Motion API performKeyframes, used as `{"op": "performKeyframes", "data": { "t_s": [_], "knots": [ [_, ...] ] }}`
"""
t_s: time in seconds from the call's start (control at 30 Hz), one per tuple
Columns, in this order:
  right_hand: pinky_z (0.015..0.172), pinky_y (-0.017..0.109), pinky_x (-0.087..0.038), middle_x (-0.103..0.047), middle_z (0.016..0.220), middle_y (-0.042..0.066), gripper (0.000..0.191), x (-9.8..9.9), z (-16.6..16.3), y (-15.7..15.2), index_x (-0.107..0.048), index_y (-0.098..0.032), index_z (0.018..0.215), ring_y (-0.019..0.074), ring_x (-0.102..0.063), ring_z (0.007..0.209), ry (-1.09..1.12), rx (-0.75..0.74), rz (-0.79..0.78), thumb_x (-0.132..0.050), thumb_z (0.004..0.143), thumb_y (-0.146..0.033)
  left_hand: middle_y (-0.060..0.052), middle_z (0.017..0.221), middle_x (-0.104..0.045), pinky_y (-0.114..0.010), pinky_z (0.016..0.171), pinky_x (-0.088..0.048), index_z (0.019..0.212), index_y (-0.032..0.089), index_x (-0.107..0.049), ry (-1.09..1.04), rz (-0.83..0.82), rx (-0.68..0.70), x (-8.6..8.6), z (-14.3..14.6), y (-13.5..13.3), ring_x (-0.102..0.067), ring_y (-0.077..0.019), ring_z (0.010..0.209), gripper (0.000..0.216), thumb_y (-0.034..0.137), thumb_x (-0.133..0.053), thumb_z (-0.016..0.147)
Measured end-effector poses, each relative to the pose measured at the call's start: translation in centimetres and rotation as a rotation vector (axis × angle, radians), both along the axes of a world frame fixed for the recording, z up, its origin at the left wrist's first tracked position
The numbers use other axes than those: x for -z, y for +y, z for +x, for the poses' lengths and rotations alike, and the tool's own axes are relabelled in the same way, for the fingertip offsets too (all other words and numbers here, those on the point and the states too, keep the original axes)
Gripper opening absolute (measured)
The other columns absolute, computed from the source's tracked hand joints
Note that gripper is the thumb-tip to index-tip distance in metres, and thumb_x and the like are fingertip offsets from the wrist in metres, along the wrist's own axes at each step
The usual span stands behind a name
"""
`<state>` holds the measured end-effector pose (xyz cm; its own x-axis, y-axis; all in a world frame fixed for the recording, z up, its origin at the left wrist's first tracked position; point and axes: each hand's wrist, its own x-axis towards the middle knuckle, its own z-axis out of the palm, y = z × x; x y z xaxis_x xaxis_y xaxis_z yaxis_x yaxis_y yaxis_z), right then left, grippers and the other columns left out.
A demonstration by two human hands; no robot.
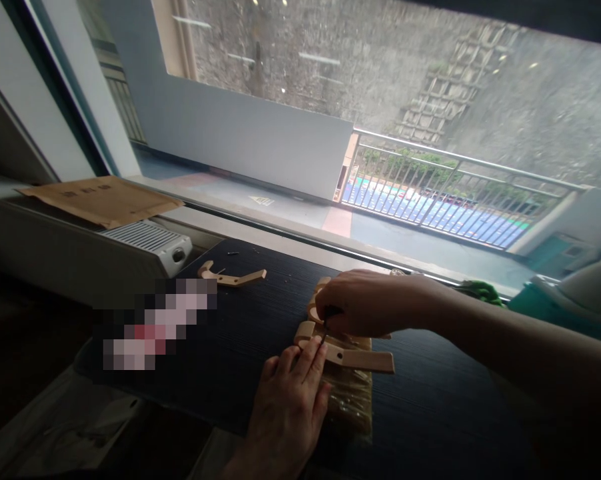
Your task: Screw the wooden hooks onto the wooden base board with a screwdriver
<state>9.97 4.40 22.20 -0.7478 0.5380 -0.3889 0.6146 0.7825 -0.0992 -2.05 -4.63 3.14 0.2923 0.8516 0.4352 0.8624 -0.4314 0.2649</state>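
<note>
My left hand (289, 400) lies flat on the dark table (220, 360), fingers stretched out, its fingertips pressing a wooden hook-shaped piece (360, 360). My right hand (365, 303) reaches in from the right and is closed round a small dark tool (330, 313) held down onto that piece. The wooden piece rests on a clear plastic bag (353, 397) holding more wooden parts. A second wooden hook (230, 275) lies apart at the far side of the table.
A white heater (150, 243) with brown cardboard (100, 199) on it stands at the left. A large window runs behind the table. Green cloth (480, 291) and a teal object (555, 303) sit at the right. A blurred patch covers something left of centre.
</note>
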Motion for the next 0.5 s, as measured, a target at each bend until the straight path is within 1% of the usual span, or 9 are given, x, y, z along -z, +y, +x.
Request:
{"op": "performKeyframes", "data": {
  "t_s": [0.1, 0.17, 0.23, 0.3, 0.37, 0.43, 0.47, 0.5],
  "knots": [
    [0.049, 0.021, -0.033, -0.063, 0.07, 0.002, 0.021, 1.4, 0.8, 1.1, -0.066, -0.015, 0.08, 0.0088, -0.048, 0.055, 0.073, 0.099, -0.053, -0.047, 0.08, -0.025, -0.003, 0.134, -0.051, -0.042, 0.088, -0.038, 0.131, 0.02, -0.047, -0.002, -0.004, 0.003, 0.0, 0.0, 0.0, -0.047, -0.025, 0.111, 0.043, 0.025, -0.046, 0.088],
    [0.045, 0.021, -0.032, -0.061, 0.065, 0.001, 0.026, 2.3, 1.4, 1.8, -0.065, -0.014, 0.077, 0.0081, -0.044, 0.05, 0.086, 0.22, -0.112, -0.045, 0.081, -0.031, -0.003, 0.134, -0.051, -0.042, 0.088, -0.038, 0.131, 0.021, -0.047, -0.017, -0.013, 0.008, -0.1, 0.0, 0.0, -0.047, -0.0246, 0.111, 0.042, 0.026, -0.045, 0.089],
    [0.043, 0.021, -0.031, -0.062, 0.065, 0.001, 0.028, 2.9, 1.8, 2.1, -0.065, -0.015, 0.079, 0.0084, -0.044, 0.05, 0.102, 0.338, -0.137, -0.045, 0.082, -0.035, -0.002, 0.134, -0.051, -0.042, 0.088, -0.038, 0.13, 0.022, -0.047, -0.029, -0.025, 0.014, -0.2, 0.0, -0.1, -0.047, -0.0243, 0.11, 0.042, 0.027, -0.045, 0.089],
    [0.044, 0.02, -0.032, -0.063, 0.068, 0.001, 0.028, 3.0, 2.0, 2.1, -0.065, -0.016, 0.081, 0.0095, -0.048, 0.053, 0.13, 0.385, -0.117, -0.045, 0.082, -0.036, -0.003, 0.134, -0.051, -0.042, 0.087, -0.039, 0.13, 0.021, -0.047, -0.034, -0.039, 0.016, -0.4, 0.0, -0.1, -0.048, -0.0243, 0.109, 0.042, 0.027, -0.045, 0.089],
    [0.046, 0.02, -0.034, -0.065, 0.072, 0.001, 0.026, 2.5, 1.9, 1.6, -0.066, -0.019, 0.084, 0.0104, -0.051, 0.056, 0.132, 0.334, -0.115, -0.048, 0.081, -0.037, -0.004, 0.133, -0.052, -0.042, 0.086, -0.039, 0.129, 0.019, -0.048, -0.035, -0.043, 0.01, -0.5, 0.1, -0.1, -0.048, -0.0245, 0.108, 0.041, 0.026, -0.045, 0.088],
    [0.05, 0.021, -0.035, -0.066, 0.075, -0.001, 0.021, 1.5, 1.4, 0.8, -0.067, -0.022, 0.088, 0.0106, -0.053, 0.059, 0.099, 0.222, -0.107, -0.051, 0.08, -0.032, -0.004, 0.133, -0.052, -0.042, 0.085, -0.039, 0.128, 0.019, -0.049, -0.033, -0.034, -0.002, -0.5, 0.2, 0.0, -0.048, -0.0247, 0.107, 0.041, 0.026, -0.045, 0.088],
    [0.051, 0.021, -0.035, -0.066, 0.075, -0.001, 0.019, 1.0, 1.1, 0.4, -0.067, -0.023, 0.089, 0.0107, -0.053, 0.06, 0.068, 0.156, -0.078, -0.052, 0.08, -0.028, -0.003, 0.133, -0.052, -0.042, 0.085, -0.039, 0.128, 0.019, -0.049, -0.031, -0.028, -0.005, -0.5, 0.3, 0.0, -0.048, -0.0247, 0.107, 0.041, 0.026, -0.045, 0.088],
    [0.054, 0.022, -0.035, -0.065, 0.075, -0.001, 0.018, 0.4, 0.8, 0.0, -0.068, -0.023, 0.088, 0.011, -0.054, 0.062, 0.039, 0.1, -0.008, -0.052, 0.079, -0.023, -0.003, 0.133, -0.052, -0.042, 0.085, -0.039, 0.129, 0.019, -0.049, -0.03, -0.02, -0.007, -0.4, 0.3, 0.0, -0.048, -0.0248, 0.107, 0.041, 0.026, -0.045, 0.088]
  ]
}}
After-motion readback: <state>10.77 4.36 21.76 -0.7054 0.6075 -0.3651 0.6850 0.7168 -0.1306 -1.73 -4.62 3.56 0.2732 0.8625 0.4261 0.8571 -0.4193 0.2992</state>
